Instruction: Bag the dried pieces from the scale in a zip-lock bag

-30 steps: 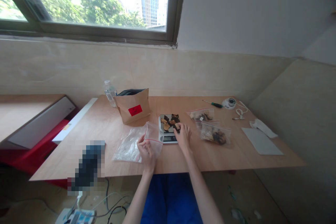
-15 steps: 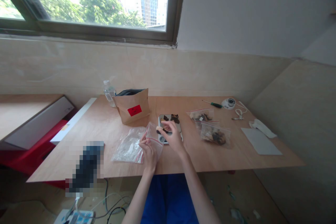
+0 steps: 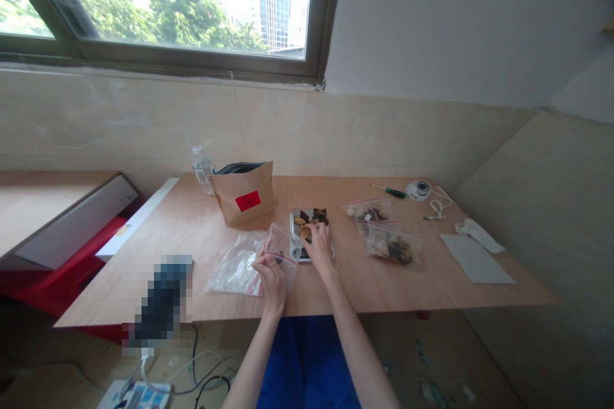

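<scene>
My left hand is closed on the edge of a clear zip-lock bag with a red seal line, keeping its mouth raised. A small dark piece shows inside that bag. Just right of it lies a small silver scale, bearing tan and dark dried pieces that look like mushroom. Over the scale's near part, my right hand reaches down with thumb and fingers apart around a tan piece. Its fingertips are partly hidden. More clear plastic bags lie flat beside my left hand.
A brown paper pouch with a red label stands behind, near a plastic bottle. To the right lie filled bags, a screwdriver, a white dome camera and a white sheet. A blurred dark object overlaps the front left edge.
My right hand has moved from beside the bag's mouth down onto the scale. The dark piece it pinched has left its fingers, and a dark piece now shows in the bag.
</scene>
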Action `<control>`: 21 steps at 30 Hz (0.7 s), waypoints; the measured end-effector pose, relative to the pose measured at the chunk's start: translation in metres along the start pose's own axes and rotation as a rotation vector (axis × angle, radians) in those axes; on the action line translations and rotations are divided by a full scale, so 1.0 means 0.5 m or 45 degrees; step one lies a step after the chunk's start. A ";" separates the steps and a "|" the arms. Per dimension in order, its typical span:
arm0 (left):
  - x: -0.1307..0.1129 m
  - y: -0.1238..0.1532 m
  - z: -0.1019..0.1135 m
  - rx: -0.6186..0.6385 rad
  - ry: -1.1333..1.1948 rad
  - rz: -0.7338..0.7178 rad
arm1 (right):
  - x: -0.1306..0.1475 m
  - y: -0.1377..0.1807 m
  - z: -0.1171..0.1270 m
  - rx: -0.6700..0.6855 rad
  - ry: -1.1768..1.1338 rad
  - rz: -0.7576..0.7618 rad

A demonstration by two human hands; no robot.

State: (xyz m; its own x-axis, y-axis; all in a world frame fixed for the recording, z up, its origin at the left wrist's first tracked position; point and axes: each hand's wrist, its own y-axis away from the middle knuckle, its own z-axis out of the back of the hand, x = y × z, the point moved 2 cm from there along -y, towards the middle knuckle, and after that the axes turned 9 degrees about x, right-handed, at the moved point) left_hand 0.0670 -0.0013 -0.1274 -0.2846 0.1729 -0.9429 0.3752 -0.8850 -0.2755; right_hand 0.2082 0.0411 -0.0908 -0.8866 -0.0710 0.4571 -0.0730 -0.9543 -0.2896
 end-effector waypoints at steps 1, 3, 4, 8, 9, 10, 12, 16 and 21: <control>0.001 0.000 0.000 -0.005 -0.003 0.007 | -0.001 0.001 0.000 0.005 -0.006 0.008; 0.002 -0.001 0.000 -0.011 -0.007 0.018 | -0.006 0.002 -0.002 0.008 -0.026 0.037; 0.002 -0.001 0.000 -0.013 -0.007 0.021 | -0.009 0.003 -0.003 0.008 -0.040 0.051; 0.002 -0.001 0.000 0.006 0.000 0.012 | -0.016 0.004 0.001 0.001 -0.137 0.048; 0.001 0.000 0.000 0.013 0.007 0.000 | -0.013 0.004 0.007 -0.015 -0.185 0.043; 0.000 0.000 0.000 0.021 0.016 -0.015 | -0.009 0.004 0.016 -0.048 -0.246 0.039; -0.001 0.001 -0.001 0.034 0.036 -0.042 | 0.006 0.006 0.040 -0.157 -0.393 0.022; 0.000 0.001 -0.002 0.027 0.036 -0.017 | 0.045 0.004 0.085 -0.160 -0.523 0.118; 0.002 0.001 -0.001 -0.013 0.056 0.018 | 0.040 -0.036 0.063 -0.057 -0.359 0.171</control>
State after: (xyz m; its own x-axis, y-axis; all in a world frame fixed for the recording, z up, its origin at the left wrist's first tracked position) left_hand 0.0672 -0.0014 -0.1285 -0.2398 0.1794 -0.9541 0.3879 -0.8832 -0.2635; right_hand 0.2062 0.0478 -0.0499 -0.7286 -0.2790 0.6256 0.0106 -0.9178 -0.3969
